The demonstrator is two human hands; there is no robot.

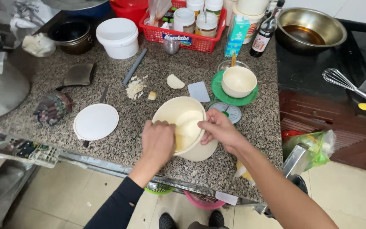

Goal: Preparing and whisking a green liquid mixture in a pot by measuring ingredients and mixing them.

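The left hand (158, 142) grips the near rim of the cream round plastic tub (186, 127), fingers curled together over its edge (thumb hidden). The right hand (219, 129) clasps the opposite rim, fingers bent and closed on it; the tub tilts toward the person on the speckled granite counter (119, 140). Left of the left fingers lies a flat white round lid (96, 121). Beyond the right fingertips stands a green kitchen scale (230, 99) carrying a cream bowl (238, 81).

Matt cream plastic tub (191, 146) on speckled polished granite counter (123, 140); shiny steel bowl (311, 26).
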